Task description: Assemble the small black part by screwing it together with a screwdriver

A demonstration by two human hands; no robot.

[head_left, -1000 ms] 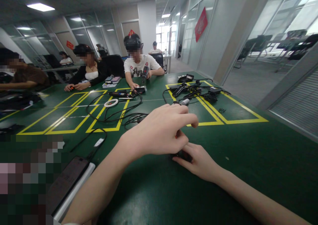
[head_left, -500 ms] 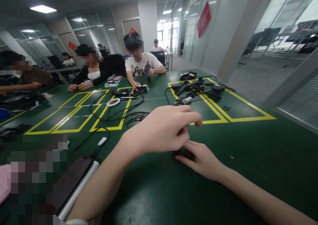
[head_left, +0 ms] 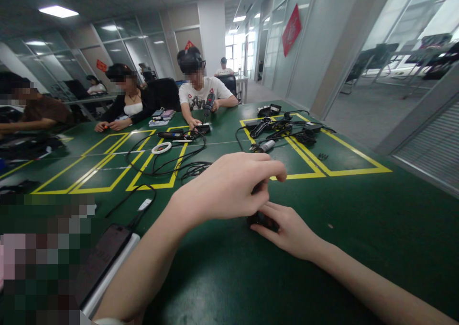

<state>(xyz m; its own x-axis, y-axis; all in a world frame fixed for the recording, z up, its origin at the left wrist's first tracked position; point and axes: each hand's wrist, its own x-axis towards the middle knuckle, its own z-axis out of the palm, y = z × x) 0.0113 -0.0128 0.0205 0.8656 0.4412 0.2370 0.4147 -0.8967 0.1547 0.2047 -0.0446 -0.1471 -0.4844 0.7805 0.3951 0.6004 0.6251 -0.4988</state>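
Note:
A small black part (head_left: 267, 221) rests on the green table, mostly covered by my fingers. My right hand (head_left: 290, 227) is closed round it, thumb on the near side and fingers on the far side. Above it arches my left hand (head_left: 229, 186), its thumb and fingers bent together over the part. Whatever the left fingertips pinch is hidden behind the hand. Beyond my left hand lies a grey-handled tool (head_left: 266, 146) at the edge of a heap of black cables and parts (head_left: 283, 126).
Yellow tape (head_left: 311, 161) marks out areas on the table. At left lie a phone (head_left: 103, 253) with a cable, a white ring (head_left: 161, 148) and coiled black cable (head_left: 195, 170). Small dark springs (head_left: 322, 156) lie at right. Opposite, a co-worker (head_left: 204, 93) holds a power screwdriver (head_left: 210, 105).
The whole view has shifted slightly to the left. Both hands keep nearly the same pose around the black part.

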